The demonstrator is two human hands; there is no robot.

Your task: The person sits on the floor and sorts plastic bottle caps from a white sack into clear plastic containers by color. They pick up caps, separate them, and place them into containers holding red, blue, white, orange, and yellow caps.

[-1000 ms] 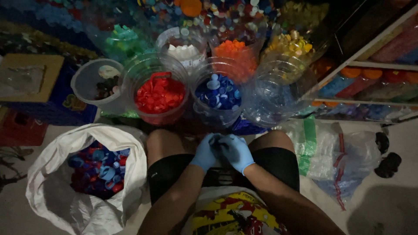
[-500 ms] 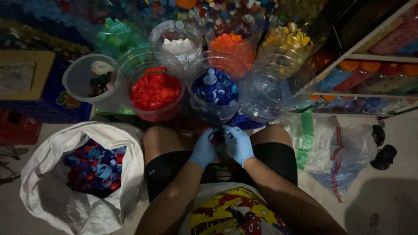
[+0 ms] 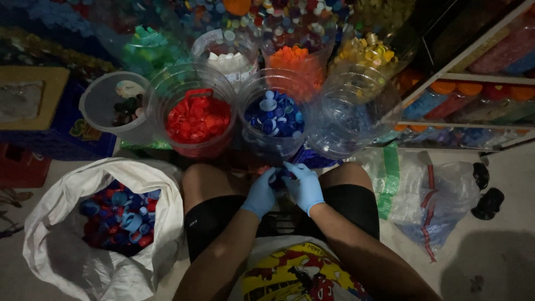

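Note:
Both my hands wear blue gloves and meet between my knees, just in front of the clear jars. My left hand (image 3: 260,193) and my right hand (image 3: 304,184) pinch a small dark blue bottle cap (image 3: 277,177) between their fingertips; the cap is mostly hidden. Directly ahead stands the clear jar of blue caps (image 3: 273,115). To its left is the jar of red caps (image 3: 194,119). To its right a clear jar (image 3: 356,111) looks nearly empty.
A white sack (image 3: 67,256) of mixed blue and red caps lies open at my left. Jars of green (image 3: 149,49), white (image 3: 227,61), orange (image 3: 294,57) and yellow caps (image 3: 369,51) stand behind. A grey tub (image 3: 103,103) sits far left. Plastic bags (image 3: 429,195) lie right.
My hands have moved forward from my lap towards the jar of blue caps, staying together. The view has shifted slightly down and closer.

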